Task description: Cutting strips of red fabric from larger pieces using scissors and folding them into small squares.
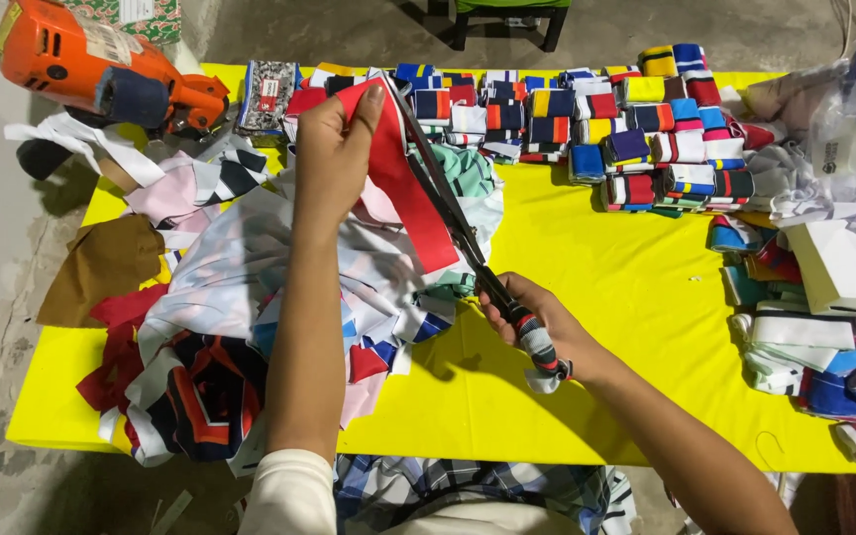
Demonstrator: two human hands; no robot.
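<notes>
Lowest in the frame, your right hand (537, 322) is closed around the wrapped handles of the scissors (458, 223), just right of centre over the yellow table (587, 287). The long dark blades run from that grip up and to the left, lying along the right edge of a red fabric strip (403, 178); you cannot tell how far apart the blades stand. Higher, upper centre-left, your left hand (334, 159) pinches the top end of the strip between thumb and fingers, holding it taut above a heap of fabric scraps (220, 327) filling the left of the table. Further up, rows of folded striped fabric bundles (587, 124) line the table's far edge. In the upper left corner sits an orange power tool (101, 69).
</notes>
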